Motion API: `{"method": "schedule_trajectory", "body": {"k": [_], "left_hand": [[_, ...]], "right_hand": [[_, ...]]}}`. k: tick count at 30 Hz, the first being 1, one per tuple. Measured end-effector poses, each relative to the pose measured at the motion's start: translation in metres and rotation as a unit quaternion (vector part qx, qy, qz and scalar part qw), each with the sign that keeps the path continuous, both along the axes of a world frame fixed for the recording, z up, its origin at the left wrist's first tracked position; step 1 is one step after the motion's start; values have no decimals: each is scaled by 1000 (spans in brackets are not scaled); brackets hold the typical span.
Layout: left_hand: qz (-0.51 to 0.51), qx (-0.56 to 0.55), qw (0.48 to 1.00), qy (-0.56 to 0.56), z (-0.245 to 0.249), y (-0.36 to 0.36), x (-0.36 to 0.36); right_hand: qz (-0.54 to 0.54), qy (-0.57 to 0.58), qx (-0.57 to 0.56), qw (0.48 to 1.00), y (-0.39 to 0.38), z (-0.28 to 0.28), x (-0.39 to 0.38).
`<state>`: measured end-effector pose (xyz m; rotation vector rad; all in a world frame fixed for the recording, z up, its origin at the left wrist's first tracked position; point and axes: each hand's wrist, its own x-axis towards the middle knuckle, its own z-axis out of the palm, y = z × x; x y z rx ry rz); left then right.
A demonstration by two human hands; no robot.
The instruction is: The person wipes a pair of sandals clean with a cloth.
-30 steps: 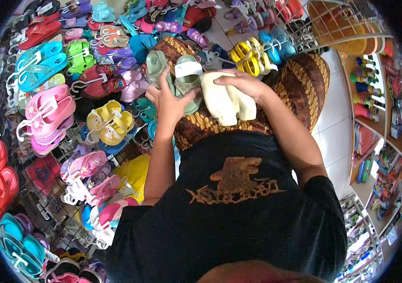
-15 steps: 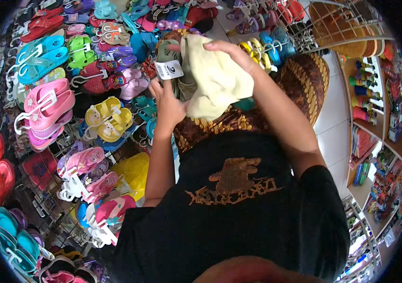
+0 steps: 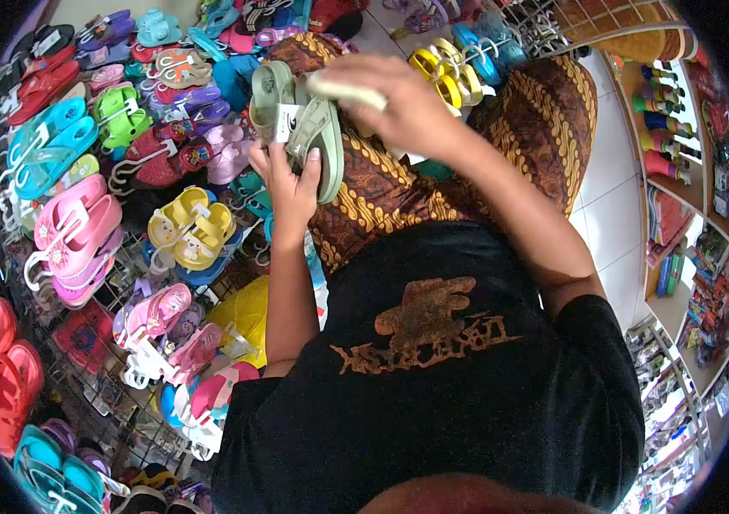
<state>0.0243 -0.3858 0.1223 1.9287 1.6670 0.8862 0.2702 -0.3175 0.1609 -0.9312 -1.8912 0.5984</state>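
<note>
A pair of olive-green sandals (image 3: 323,146) is held up over my lap, with a white tag (image 3: 288,122) hanging at the straps. My left hand (image 3: 289,184) is closed around the near side of the pair, thumb lying along the sole edge. Bunched in my right hand (image 3: 394,98) is a pale yellow cloth (image 3: 349,91), right at the top of the right-hand sandal. Motion smears that hand a little, and its fingers cover part of the cloth.
Hanging racks of colourful sandals crowd the left, including a yellow pair (image 3: 193,230) and a pink pair (image 3: 80,218). Brown patterned fabric (image 3: 544,128) covers my knees. More yellow sandals (image 3: 446,73) hang ahead. Shelves with small goods (image 3: 668,163) line the right.
The cloth, spread wide over the sandals before, is now bunched in my right hand, which has moved up and left. The sandals have come into fuller view, and the tag has turned.
</note>
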Motion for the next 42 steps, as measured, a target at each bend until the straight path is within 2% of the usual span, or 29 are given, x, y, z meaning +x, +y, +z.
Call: {"method": "schedule_trajectory", "body": {"k": [2, 4, 6, 8, 9, 12, 15, 16, 18, 20, 21, 24, 29, 33, 36, 37, 38, 40, 42], "left_hand": [[2, 6, 1000, 17, 4, 2, 5], [-1, 9, 1000, 17, 6, 2, 7], [-17, 21, 999, 42, 6, -2, 4], [-4, 11, 999, 36, 6, -3, 4], [0, -1, 999, 39, 9, -3, 5], [-4, -17, 999, 36, 17, -1, 7], [-35, -25, 998, 43, 28, 2, 1], [-65, -20, 997, 42, 37, 2, 0], [-125, -13, 991, 43, 50, 0, -6], [-187, -65, 980, 19, 64, -1, -9], [-214, -88, 973, -2, 68, -3, -11], [-264, -179, 947, -46, 83, -7, -10], [-294, -223, 927, 73, 96, -10, -6], [-319, -233, 916, 71, 122, -6, 6], [-99, -199, 975, 32, 107, -17, 30], [-47, -134, 987, 70, 95, -20, 43], [-31, -45, 983, 176, 83, -22, 51], [5, -61, 947, 315, 64, -25, 59], [-2, -90, 955, 283, 61, -24, 57]], "right_hand": [[-42, -100, -60, 992, -26, 16, -11], [-47, -116, -51, 991, -45, 17, -11], [-15, -133, -41, 990, -65, 22, -9], [67, -131, -104, 984, -83, 27, -4], [89, -106, -74, 988, -88, 27, -1], [202, 12, -172, 964, -86, 26, 13], [171, 120, -223, 952, -67, 26, 30], [131, 162, -264, 942, -59, 27, 36], [31, 172, -294, 940, -44, 24, 53], [-17, 68, -225, 972, -27, 30, 63], [-4, 38, -174, 984, -19, 22, 66], [23, -2, -134, 991, -17, 8, 64], [84, -61, -145, 984, -33, -8, 40], [89, -135, -145, 976, -45, -13, 32], [78, -184, -117, 973, -51, -10, 25], [73, -204, -116, 969, -52, -8, 23], [69, -223, -115, 965, -54, -7, 21], [46, -232, -90, 967, -51, -2, 24], [13, -238, -54, 970, -45, -10, 33]]}}
